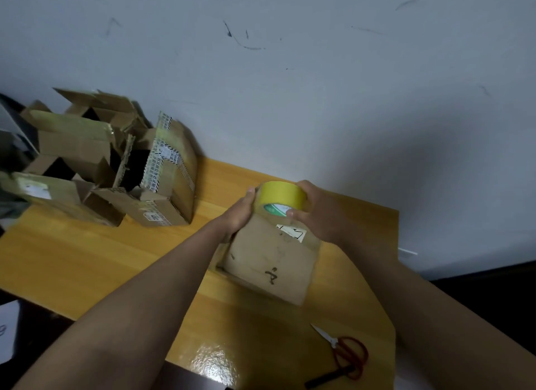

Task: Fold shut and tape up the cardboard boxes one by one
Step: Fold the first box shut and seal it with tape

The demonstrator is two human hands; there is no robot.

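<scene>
Cardboard box [269,265], its flaps folded shut, sits on the yellow table [87,259] right in front of me, between my forearms. At its far top edge my right hand [322,215] curls around the yellow tape roll [282,198], thumb on the roll's side. My left hand [242,212] presses against the box's far left corner, thumb touching the roll; whether it grasps anything I cannot tell. Red-handled scissors [345,352] lie near my right forearm. Opened boxes [101,163] are piled well apart at the left.
</scene>
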